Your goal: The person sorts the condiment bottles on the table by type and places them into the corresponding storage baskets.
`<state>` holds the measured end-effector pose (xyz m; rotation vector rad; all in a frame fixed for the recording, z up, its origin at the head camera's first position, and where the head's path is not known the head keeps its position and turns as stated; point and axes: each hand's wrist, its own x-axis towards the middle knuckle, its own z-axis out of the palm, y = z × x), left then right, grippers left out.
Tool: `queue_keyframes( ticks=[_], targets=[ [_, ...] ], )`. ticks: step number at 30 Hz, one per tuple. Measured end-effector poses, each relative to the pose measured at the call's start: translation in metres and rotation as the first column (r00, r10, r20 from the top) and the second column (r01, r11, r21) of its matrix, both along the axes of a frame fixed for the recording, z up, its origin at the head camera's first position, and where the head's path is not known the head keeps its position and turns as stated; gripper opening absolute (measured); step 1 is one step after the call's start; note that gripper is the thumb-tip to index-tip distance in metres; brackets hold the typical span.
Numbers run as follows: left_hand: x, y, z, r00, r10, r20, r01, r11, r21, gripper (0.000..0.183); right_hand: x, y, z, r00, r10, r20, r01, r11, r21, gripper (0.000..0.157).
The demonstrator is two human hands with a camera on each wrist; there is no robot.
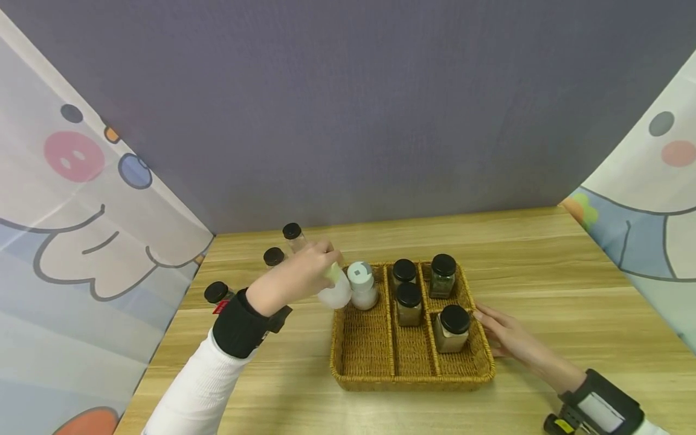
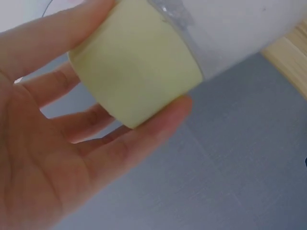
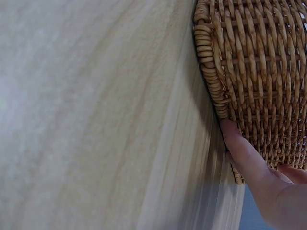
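My left hand (image 1: 307, 269) grips the pale yellow-green cap (image 2: 136, 62) of a whitish shaker jar (image 1: 335, 294). The jar is tilted, its body overlapping the back left corner of a divided wicker basket (image 1: 413, 383) in the head view. Beside it, a white-capped jar (image 1: 361, 287) stands in the basket's left compartment. On the basket's right outer wall rest the fairly straight fingers of my right hand (image 1: 505, 338); one fingertip (image 3: 232, 129) lies at the wicker edge in the right wrist view.
Two black-capped jars (image 1: 409, 305) stand in the middle compartment. Another jar (image 1: 443, 277) occupies the back right one, and a square jar (image 1: 452, 329) the front right. Black-lidded bottles (image 1: 274, 257) stand on the wooden table (image 1: 283, 386) behind my left arm. A grey panel (image 1: 380, 121) borders the back.
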<state>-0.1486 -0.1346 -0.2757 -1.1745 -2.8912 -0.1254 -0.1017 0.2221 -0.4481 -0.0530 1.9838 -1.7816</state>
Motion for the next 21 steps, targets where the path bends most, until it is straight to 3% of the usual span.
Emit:
queue_keyframes(
  ticks=[11, 21],
  targets=[
    [0.004, 0.005, -0.008, 0.989, -0.143, 0.034, 0.141, 0.988, 0.056, 0.031, 0.000, 0.000, 0.000, 1.000, -0.007, -0.001, 0.007, 1.000, 0.013, 0.066],
    [0.007, 0.011, -0.012, 0.986, -0.160, 0.052, 0.158, 0.987, 0.041, 0.031, 0.000, 0.001, -0.002, 1.000, 0.010, -0.007, -0.011, 1.000, -0.006, 0.064]
  ],
)
